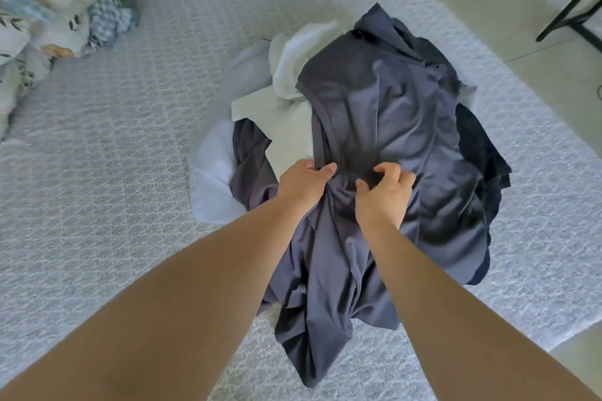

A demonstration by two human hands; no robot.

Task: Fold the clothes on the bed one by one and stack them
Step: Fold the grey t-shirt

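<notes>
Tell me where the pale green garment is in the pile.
In the head view, the pale green garment lies on the pile's left side, tucked partly under the grey-blue garment, just beyond the left hand.

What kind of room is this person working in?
Most likely a bedroom: a bed with a quilted white cover, a bundled floral duvet at its head, and a heap of clothes waiting to be folded.

Smooth matt grey cloth garment [384, 127], quilted textured bedcover [114, 172].
</notes>
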